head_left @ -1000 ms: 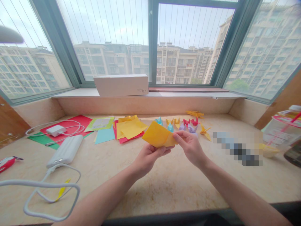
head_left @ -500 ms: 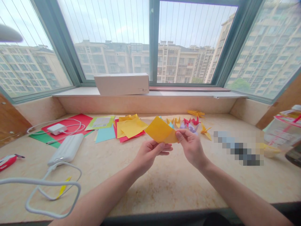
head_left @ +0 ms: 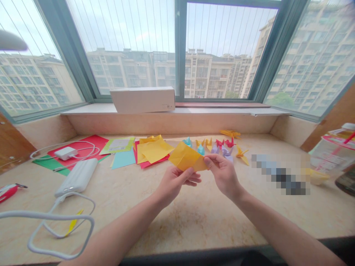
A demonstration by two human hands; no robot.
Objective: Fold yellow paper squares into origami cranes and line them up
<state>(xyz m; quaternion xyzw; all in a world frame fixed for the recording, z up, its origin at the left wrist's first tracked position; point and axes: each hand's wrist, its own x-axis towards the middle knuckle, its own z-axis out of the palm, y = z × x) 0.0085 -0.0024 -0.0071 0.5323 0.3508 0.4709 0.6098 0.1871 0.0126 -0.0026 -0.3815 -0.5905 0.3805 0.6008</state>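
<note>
A yellow sheet of origami paper (head_left: 184, 156), creased and partly folded, is held up above the stone counter. My left hand (head_left: 177, 181) pinches its lower edge, thumb in front and fingers behind. My right hand (head_left: 223, 173) grips the right corner between thumb and fingertips. Behind the paper stand several small folded paper cranes: red ones (head_left: 229, 142), purple ones (head_left: 226, 151), blue ones (head_left: 201, 149) and yellow ones (head_left: 208, 142). Another yellow folded piece (head_left: 242, 155) lies just beyond my right hand.
Loose yellow sheets (head_left: 155, 149) lie on red paper, beside a light blue sheet (head_left: 123, 159). At left are a white power bank (head_left: 77, 176), a charger (head_left: 66, 153) and a looped cable (head_left: 62, 218). A plastic cup (head_left: 328, 157) stands at right; a white box (head_left: 142, 100) rests on the sill.
The paper's upper corner has come down and towards me, so its top edge is lower and more cranes show behind it. Both hands keep their hold.
</note>
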